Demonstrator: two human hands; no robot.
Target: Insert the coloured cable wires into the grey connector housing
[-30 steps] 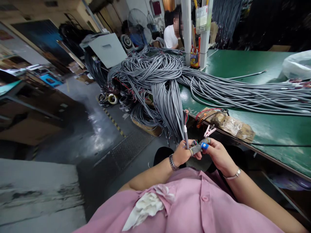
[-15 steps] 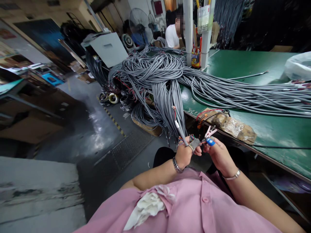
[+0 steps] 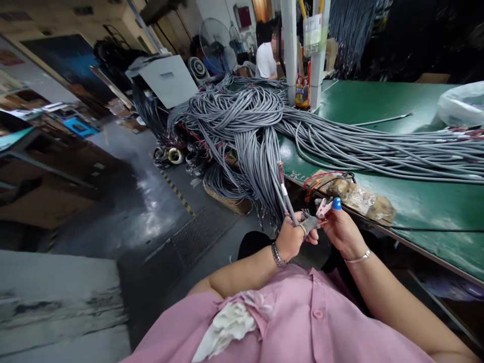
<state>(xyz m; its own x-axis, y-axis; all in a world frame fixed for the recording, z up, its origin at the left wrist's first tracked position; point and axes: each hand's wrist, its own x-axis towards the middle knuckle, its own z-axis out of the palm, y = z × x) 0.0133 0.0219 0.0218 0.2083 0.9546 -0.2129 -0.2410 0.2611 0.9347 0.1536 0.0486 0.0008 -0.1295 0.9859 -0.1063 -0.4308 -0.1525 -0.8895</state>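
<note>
My left hand (image 3: 293, 236) is closed round a grey cable (image 3: 284, 194) whose stripped end, with red and other coloured wires, sticks up and to the left. A grey cot covers one left finger. My right hand (image 3: 340, 227) is closed in a pinch just right of it, a blue cot (image 3: 336, 203) on one fingertip, holding thin coloured wire ends (image 3: 306, 214) at the cable's other stripped end. A pink clip (image 3: 324, 206) stands just above my right fingers, near the bench edge.
A big heap of grey cables (image 3: 245, 116) lies across the green bench (image 3: 416, 196) and hangs over its edge. A taped wooden block (image 3: 355, 194) sits at the bench edge. A person in white (image 3: 265, 59) sits far back by white posts (image 3: 290, 50). The floor (image 3: 151, 212) drops away on the left.
Both hands have risen a little toward the bench edge. The cable's upper end swung from upright to leaning left. My right hand's blue-capped finger moved up beside the pink clip.
</note>
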